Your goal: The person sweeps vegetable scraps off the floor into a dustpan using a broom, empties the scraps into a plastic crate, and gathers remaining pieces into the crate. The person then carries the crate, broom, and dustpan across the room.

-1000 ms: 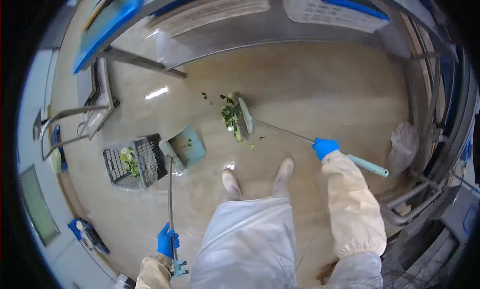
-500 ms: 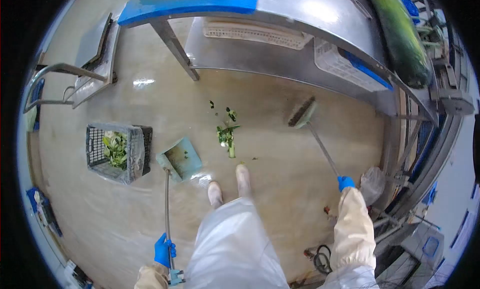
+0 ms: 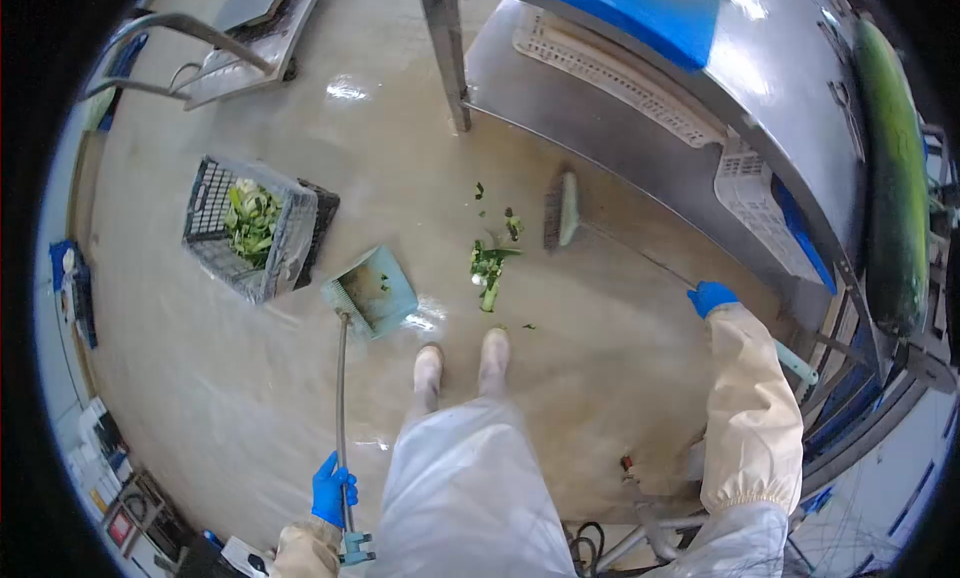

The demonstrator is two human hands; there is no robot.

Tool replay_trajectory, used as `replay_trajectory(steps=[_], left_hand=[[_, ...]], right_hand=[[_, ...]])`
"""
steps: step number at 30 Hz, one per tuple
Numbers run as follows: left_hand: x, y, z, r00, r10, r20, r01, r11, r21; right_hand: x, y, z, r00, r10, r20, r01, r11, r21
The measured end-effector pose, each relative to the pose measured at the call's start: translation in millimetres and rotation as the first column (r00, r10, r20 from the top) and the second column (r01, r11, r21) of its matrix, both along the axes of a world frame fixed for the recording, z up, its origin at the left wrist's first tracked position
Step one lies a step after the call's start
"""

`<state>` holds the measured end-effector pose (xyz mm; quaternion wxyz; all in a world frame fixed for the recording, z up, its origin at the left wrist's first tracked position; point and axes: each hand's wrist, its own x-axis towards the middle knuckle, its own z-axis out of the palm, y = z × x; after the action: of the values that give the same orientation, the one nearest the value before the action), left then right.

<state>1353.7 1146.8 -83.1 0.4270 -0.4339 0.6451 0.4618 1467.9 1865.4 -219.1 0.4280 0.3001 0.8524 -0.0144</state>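
With right grip (image 3: 712, 298), clasps broom (image 3: 569, 210) by pole, extending over floor (image 3: 230, 408) near leafy scraps (image 3: 489, 266). With left grip (image 3: 333, 490), clasps dustpan (image 3: 392, 293) by pole. Probably light, stiff, slippery if wet; best taken partway up each pole.

Looks like a vegetable-preparation room in a food plant or large commercial kitchen. Has a stainless-steel table (image 3: 785, 73) with a blue board (image 3: 655, 13) and a huge green vegetable (image 3: 895, 178), white perforated crates (image 3: 620, 78) below, a glossy, wet-looking floor (image 3: 240, 408) with leafy scraps (image 3: 489, 266), and a metal cart (image 3: 245, 73). Includes a white apron (image 3: 470, 498) and pale boots (image 3: 494, 358).
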Motion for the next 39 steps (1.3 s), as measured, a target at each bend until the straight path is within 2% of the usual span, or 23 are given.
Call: replay_trajectory(steps=[2,6,9,11,13,15,17,19,21,23,24,26,27,29,31,35,37,38,39], left_hand=[[6,1,1,0.999,0.048,-0.006,-0.047,0.999,0.011],[14,-1,6,0.992,0.125,0.0,-0.125,0.992,0.018],[22,-10,8,0.987,0.153,-0.036,-0.152,0.988,0.038],[23,-17,8,0.99,0.134,-0.033,-0.133,0.99,0.039],[25,-24,9,0.994,0.109,-0.021,-0.108,0.993,0.041],[26,-27,7,0.992,0.126,0.0,-0.126,0.992,0.011],[27,-33,8,0.991,0.135,0.005,-0.135,0.991,0.02],[31,-37,7,0.99,0.142,0.011,-0.142,0.989,0.027],[30,-41,10,0.985,0.166,0.039,-0.168,0.985,0.049],[27,-41,9,0.984,0.17,0.047,-0.172,0.984,0.047],[25,-46,10,0.984,0.171,0.055,-0.173,0.984,0.046],[23,-59,7,0.99,0.13,0.056,-0.133,0.99,0.055],[20,-64,5,0.994,0.093,0.049,-0.096,0.993,0.066],[9,-74,1,0.998,0.028,0.065,-0.032,0.997,0.066],[-2,-84,2,0.996,-0.044,0.079,0.039,0.997,0.063],[-27,-97,-9,0.974,-0.197,0.113,0.185,0.977,0.103],[-44,-92,-10,0.961,-0.251,0.116,0.235,0.962,0.14],[-56,-80,-6,0.95,-0.286,0.125,0.27,0.954,0.132],[-65,-72,-4,0.938,-0.319,0.137,0.303,0.945,0.125]], right_hand=[[-46,-26,8,0.99,0.141,0.03,-0.139,0.988,-0.066],[-90,-67,5,0.965,0.259,-0.049,-0.264,0.956,-0.126],[-107,-88,34,0.942,0.309,-0.128,-0.321,0.943,-0.083],[-119,-99,59,0.971,0.234,-0.045,-0.234,0.972,0.01],[-133,-105,64,0.955,0.287,-0.078,-0.282,0.957,0.067],[-168,-106,60,0.904,0.388,-0.179,-0.35,0.913,0.207],[-208,-120,45,0.938,0.323,-0.129,-0.302,0.94,0.156],[-226,-140,23,0.917,0.365,-0.161,-0.366,0.93,0.028],[-237,-171,21,0.956,0.258,-0.139,-0.27,0.961,-0.068],[-225,-186,-26,0.955,0.279,-0.098,-0.284,0.958,-0.041],[-217,-200,-28,0.917,0.393,-0.063,-0.397,0.915,-0.074],[-184,-231,-30,0.918,0.347,-0.192,-0.36,0.932,-0.038],[-165,-245,-29,0.913,0.191,-0.359,-0.2,0.98,0.012],[-143,-276,1,0.999,-0.011,-0.038,0.004,0.984,-0.178],[-114,-301,21,0.993,0.003,0.115,0.021,0.98,-0.2],[-50,-331,21,0.991,-0.019,0.132,0.047,0.976,-0.214],[-32,-347,30,0.961,-0.117,0.251,0.162,0.973,-0.166],[-14,-347,34,0.958,-0.137,0.251,0.181,0.97,-0.164],[11,-344,41,0.987,-0.079,0.141,0.11,0.967,-0.229]])
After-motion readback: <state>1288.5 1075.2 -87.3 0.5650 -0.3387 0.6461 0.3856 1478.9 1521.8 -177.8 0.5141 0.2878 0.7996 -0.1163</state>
